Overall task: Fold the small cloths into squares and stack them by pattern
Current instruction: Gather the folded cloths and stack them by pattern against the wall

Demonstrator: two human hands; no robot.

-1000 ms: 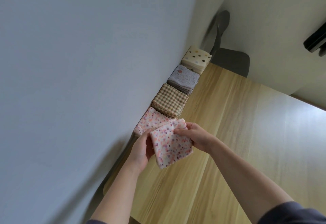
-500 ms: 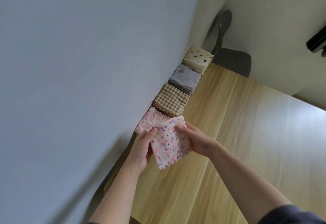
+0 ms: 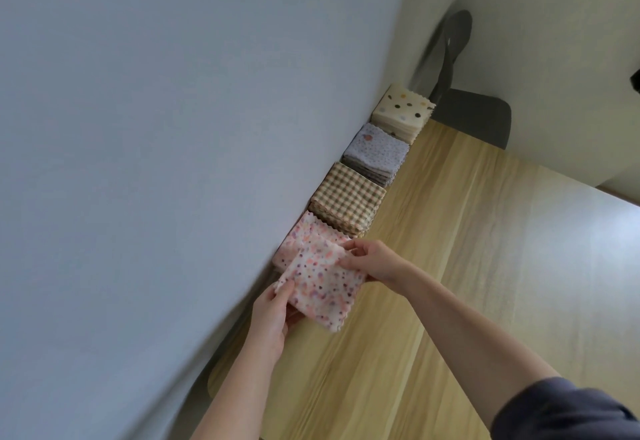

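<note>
Seen from the head camera, a folded pink spotted cloth (image 3: 322, 284) is held just above the wooden table (image 3: 485, 266), its far edge over the near part of the pink stack (image 3: 304, 235) that sits against the wall (image 3: 173, 128). The left hand (image 3: 273, 315) pinches the cloth's near left corner between thumb and fingers; the right hand (image 3: 374, 259) pinches its far right edge, fingers curled onto the fabric. Beyond the pink stack, in a row along the wall, stand a checked stack (image 3: 349, 194), a lilac stack (image 3: 377, 150) and a cream dotted stack (image 3: 403, 109), each touching the one beside it, with a grey chair (image 3: 478, 117) past the table's end. The folding of this piece looks finished, and the step in hand appears to be placing it on the matching pile. The next move calls for carrying the square a little further toward the wall, lining its edges up with the stack below, and lowering it flat before letting go so the fold does not spring open.
</note>
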